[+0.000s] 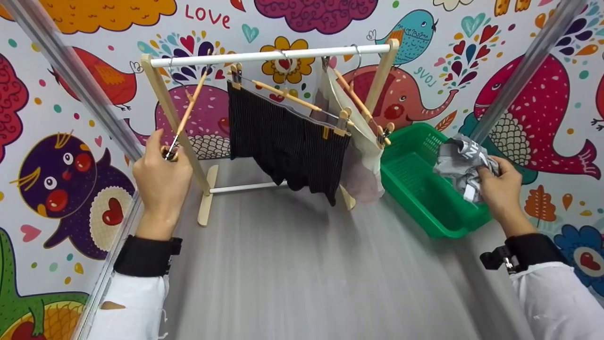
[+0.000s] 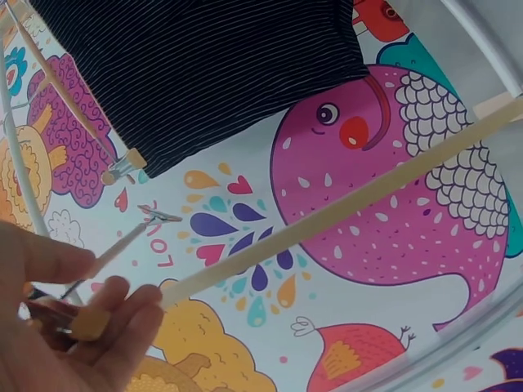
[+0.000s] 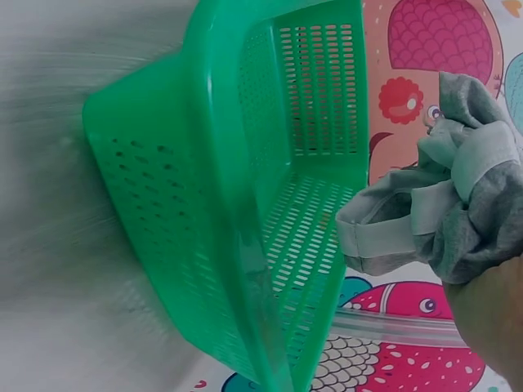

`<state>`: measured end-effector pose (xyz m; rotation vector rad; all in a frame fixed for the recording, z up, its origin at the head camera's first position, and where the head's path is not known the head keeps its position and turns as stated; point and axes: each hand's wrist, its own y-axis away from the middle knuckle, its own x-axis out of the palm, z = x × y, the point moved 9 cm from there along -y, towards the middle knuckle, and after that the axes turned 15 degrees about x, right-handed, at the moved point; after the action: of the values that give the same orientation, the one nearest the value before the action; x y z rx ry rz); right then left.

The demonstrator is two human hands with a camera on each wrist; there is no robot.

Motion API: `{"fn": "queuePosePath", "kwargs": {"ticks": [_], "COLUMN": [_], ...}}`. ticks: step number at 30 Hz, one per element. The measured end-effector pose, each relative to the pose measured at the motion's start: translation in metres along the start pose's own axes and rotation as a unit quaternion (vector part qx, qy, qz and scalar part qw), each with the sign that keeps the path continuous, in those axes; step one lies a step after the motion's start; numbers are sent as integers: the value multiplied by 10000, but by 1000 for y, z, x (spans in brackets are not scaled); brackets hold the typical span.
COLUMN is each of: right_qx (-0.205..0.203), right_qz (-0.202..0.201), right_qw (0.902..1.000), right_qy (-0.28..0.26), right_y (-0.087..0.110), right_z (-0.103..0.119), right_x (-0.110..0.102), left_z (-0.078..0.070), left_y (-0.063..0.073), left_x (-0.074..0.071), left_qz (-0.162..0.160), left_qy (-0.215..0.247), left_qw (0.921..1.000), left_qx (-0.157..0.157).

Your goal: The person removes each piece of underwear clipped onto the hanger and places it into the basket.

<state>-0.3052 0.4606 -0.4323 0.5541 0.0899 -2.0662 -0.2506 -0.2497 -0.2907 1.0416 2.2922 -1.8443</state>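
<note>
White walls (image 1: 224, 40) printed with bright cartoons close in the far, left and right sides. The far one shows orange and magenta clouds, a red "LOVE" (image 1: 207, 16), a yellow flower (image 1: 304, 63), a teal bird (image 1: 410, 35) and a coral elephant (image 1: 408, 89). A purple bird (image 1: 71, 189) fills the left; a pink whale (image 1: 542, 108) and a blue flower (image 1: 585, 248) decorate the right. Metal posts (image 1: 79, 80) slant at both sides. The grey floor (image 1: 283, 283) has faint streaks, soft pale sheen and a darker near-right band.
</note>
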Motion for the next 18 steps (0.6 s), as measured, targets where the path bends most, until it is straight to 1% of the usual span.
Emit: {"fn": "queuePosePath", "kwargs": {"ticks": [3,7,9,12,15,18], "right_qx": [144,384,523,681,794,785], "right_qz": [-40,-209,-255,-266,-205,-120], "right_qw": [9999,9990,9982,9973,9966,9968], "right_qy": [-58,-98,-122,-83,-112,-107], "right_y": [-4,-9,-12,-15,-17,-16], "right_z": [-5,-12,-16,-21,-25,-27], "right_x": [0,-3,-3,-3,-4,-3], "left_z": [1,2,1,0,-1,2], "left_y": [2,7,8,10,11,13], "left_x": [-1,-3,-4,-6,-7,-8], "left_qz": [-71,-289,-395,-458,-443,-506], "left_qy": [60,245,279,235,152,236], "left_qw": [9999,9993,9988,9983,9983,9983], "left_qx": [-52,-25,71,255,352,168]}}
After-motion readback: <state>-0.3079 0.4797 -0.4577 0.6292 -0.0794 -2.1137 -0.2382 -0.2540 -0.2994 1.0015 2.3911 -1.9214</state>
